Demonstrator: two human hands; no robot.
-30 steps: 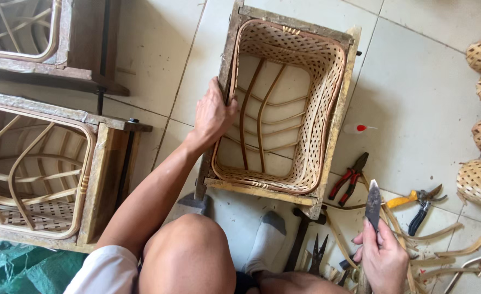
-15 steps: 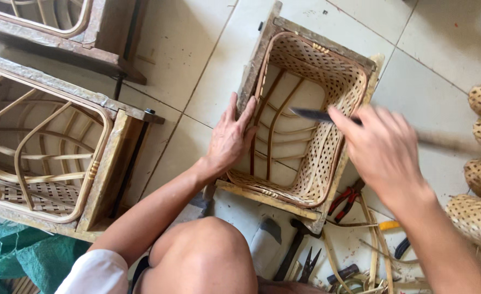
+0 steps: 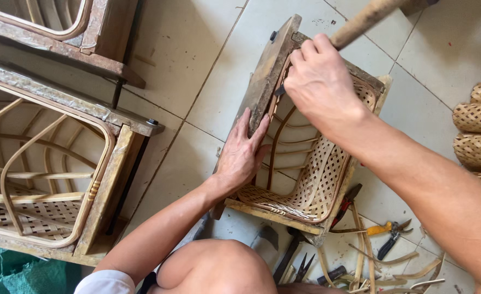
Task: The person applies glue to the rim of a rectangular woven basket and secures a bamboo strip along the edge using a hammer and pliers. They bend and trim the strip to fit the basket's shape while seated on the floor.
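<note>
The basket mold (image 3: 305, 158) is sitting on the tiled floor (image 3: 197, 81) mid-frame, with bare tile open to its left and far side. Its near and right edges are crowded by pliers (image 3: 390, 231), shears (image 3: 345, 206) and loose cane strips (image 3: 360, 256). A second frame (image 3: 50, 163) is lying well apart on the left, and woven baskets (image 3: 477, 136) are stacking up at the right edge.

The left hand (image 3: 243, 155) is lying flat and open against the mold's left wooden side. The right hand (image 3: 319, 81) is closing around a wooden-handled knife (image 3: 360, 22) at the far left corner of the rim.

Compared with half a second ago, the right hand has shifted from over the middle of the basket to that corner, and the mold is now looking more tilted in view.
</note>
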